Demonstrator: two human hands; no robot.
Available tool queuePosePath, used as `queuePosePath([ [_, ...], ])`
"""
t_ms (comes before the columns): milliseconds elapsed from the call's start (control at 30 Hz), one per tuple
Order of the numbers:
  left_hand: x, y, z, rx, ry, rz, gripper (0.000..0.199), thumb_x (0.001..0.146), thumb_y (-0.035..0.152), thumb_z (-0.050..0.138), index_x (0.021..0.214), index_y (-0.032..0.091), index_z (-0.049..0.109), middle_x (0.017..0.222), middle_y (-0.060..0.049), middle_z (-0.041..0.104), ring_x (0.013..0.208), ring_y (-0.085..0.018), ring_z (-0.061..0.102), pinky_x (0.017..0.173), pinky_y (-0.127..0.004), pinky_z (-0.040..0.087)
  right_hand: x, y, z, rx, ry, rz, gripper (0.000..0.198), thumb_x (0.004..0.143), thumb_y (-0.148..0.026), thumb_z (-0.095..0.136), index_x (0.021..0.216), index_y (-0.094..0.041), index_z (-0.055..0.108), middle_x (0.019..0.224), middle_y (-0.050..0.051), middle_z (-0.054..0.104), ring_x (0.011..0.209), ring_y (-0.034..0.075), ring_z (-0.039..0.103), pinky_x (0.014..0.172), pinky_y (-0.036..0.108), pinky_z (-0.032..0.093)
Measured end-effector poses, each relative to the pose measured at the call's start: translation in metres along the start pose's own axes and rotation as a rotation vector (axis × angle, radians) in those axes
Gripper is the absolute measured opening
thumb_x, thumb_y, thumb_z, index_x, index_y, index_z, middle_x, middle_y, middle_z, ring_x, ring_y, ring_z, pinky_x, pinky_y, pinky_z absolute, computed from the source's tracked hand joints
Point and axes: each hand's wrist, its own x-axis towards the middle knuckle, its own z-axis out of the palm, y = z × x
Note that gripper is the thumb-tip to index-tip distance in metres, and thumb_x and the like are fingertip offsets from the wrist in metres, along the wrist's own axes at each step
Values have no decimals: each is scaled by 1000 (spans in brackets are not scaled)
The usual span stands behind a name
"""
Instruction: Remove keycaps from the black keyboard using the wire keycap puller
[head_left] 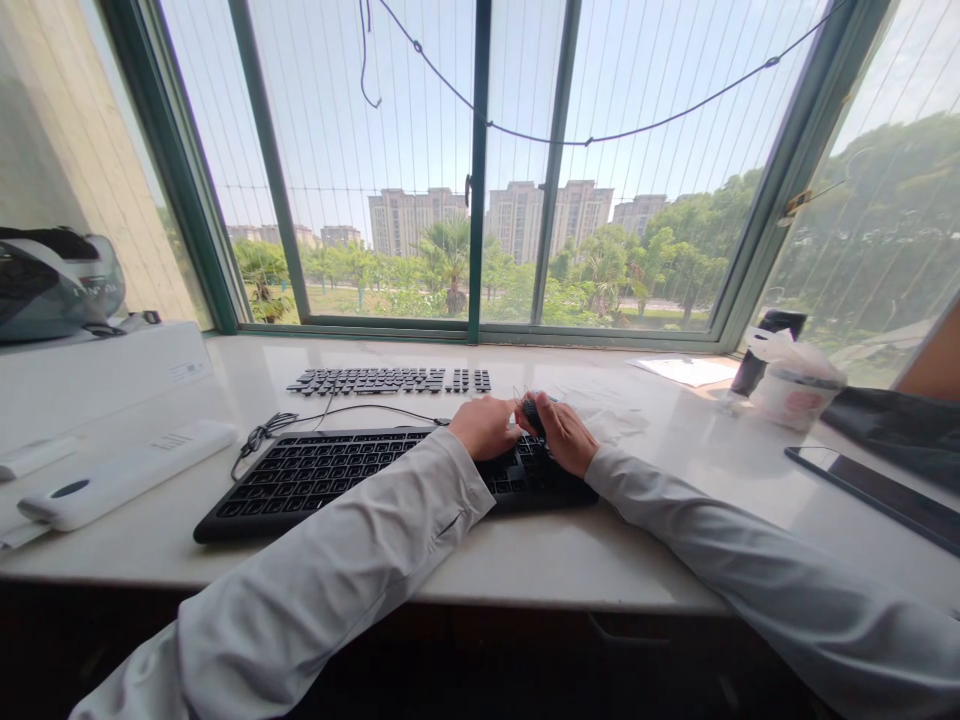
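A black keyboard point(315, 468) with most of its keycaps off lies on the white counter, its bare switch sockets showing. My right hand point(566, 432) is closed around a small black keycap puller point(532, 414), with thin wire loops sticking up from it. Close beside it, my left hand point(486, 428) has its fingers pinched together near the wires, above the keyboard's right part; whatever lies between those fingers is hidden. Behind the keyboard, loose black keycaps point(367, 381) are set out in rows like a keyboard layout.
A coiled cable point(268, 430) lies behind the keyboard. At left are a long white device point(127, 475) and a helmet point(56, 280) on a white box point(112, 375). A phone point(877, 490), a bagged cup point(796, 385) and paper point(684, 371) lie right. Clear plastic point(611, 415) sits by my right hand.
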Motion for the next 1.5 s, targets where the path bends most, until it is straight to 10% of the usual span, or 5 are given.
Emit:
queuePosePath([
  [400,0,1,-2,-61,-10,-9,26,85,41,49,100,27,64,90,-4,71,83,-22,65,73,-31,49,12,6,-12,286,151,51,57,94,-62,9,72,-21,42,60,-2,38,56,14,37,59,28,34],
  [667,0,2,-4,-91,-34,-21,26,85,42,48,99,27,63,88,-2,71,82,-22,64,72,-31,48,14,12,-61,-421,-248,-105,33,81,-50,63,84,-18,69,70,2,64,63,13,54,64,25,39],
  [1500,0,2,-6,-79,-48,-30,25,85,42,50,101,27,62,89,-2,71,84,-22,65,73,-31,48,15,41,-55,-613,-576,-173,28,92,-36,50,91,-12,65,88,12,65,78,19,60,73,29,43],
])
